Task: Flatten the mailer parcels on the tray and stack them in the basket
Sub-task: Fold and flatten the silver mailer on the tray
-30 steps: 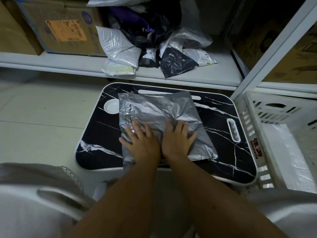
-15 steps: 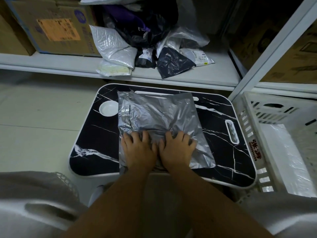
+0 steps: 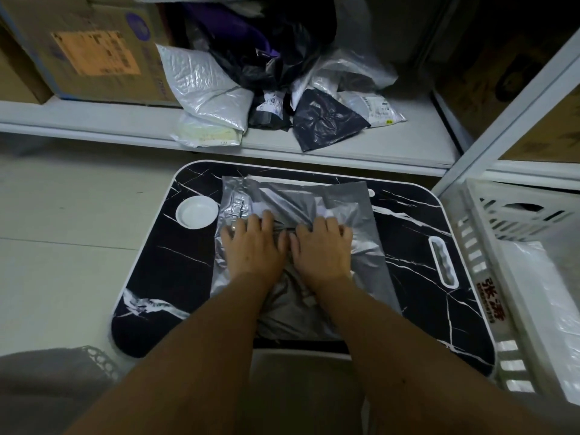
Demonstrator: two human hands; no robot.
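A crinkled silver-grey mailer parcel (image 3: 292, 202) lies on the black marble-pattern tray (image 3: 408, 243). My left hand (image 3: 252, 246) and my right hand (image 3: 321, 249) lie side by side, palms down, on the middle of the parcel, fingers straight and pointing away from me. They press the plastic flat against the tray. The white slatted basket (image 3: 470, 246) stands right of the tray, with a pale mailer (image 3: 552, 293) lying inside it.
A white shelf (image 3: 94, 120) runs behind the tray, holding a heap of silver, black and white mailers (image 3: 270, 89) and a cardboard box (image 3: 91, 48). A white upright post (image 3: 508, 114) rises at the right. Pale floor tiles (image 3: 78, 230) lie left of the tray.
Both hands have slid forward along the parcel, from its near edge to its middle, smoothing it. The far part of the mailer now lies flatter against the tray.
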